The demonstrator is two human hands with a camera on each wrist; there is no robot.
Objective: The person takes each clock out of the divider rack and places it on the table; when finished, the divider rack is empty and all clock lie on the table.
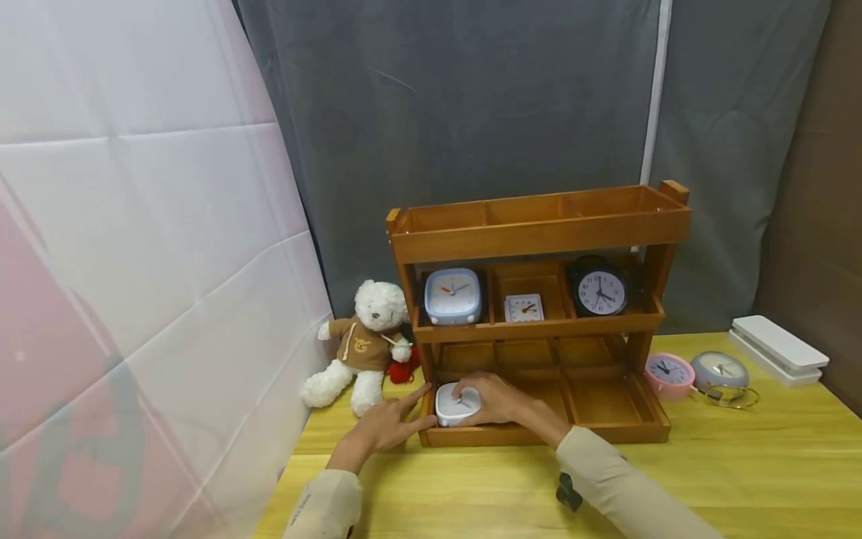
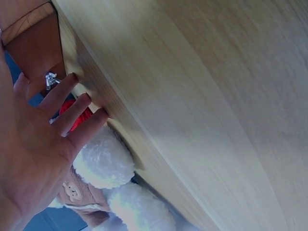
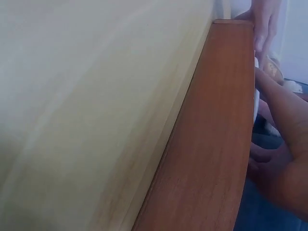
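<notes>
A white alarm clock (image 1: 453,410) with rounded corners sits in the bottom left compartment of a three-tier wooden shelf (image 1: 539,233). My right hand (image 1: 497,400) grips it, thumb and fingers curled at its right part. In the right wrist view, only a sliver of the clock shows behind the shelf's front board (image 3: 207,120). My left hand (image 1: 387,425) is at the shelf's lower left corner, its fingers extended along the side and its thumb near the clock's front. In the left wrist view, those fingers (image 2: 72,115) look fairly straight and hold nothing.
The middle tier holds a blue-framed clock (image 1: 453,294), a small white square clock (image 1: 524,308) and a black clock (image 1: 601,292). A teddy bear (image 1: 360,346) sits left. On the right lie a pink clock (image 1: 670,373), a grey clock (image 1: 719,368), glasses (image 1: 730,400) and a white stapler-like object (image 1: 780,344).
</notes>
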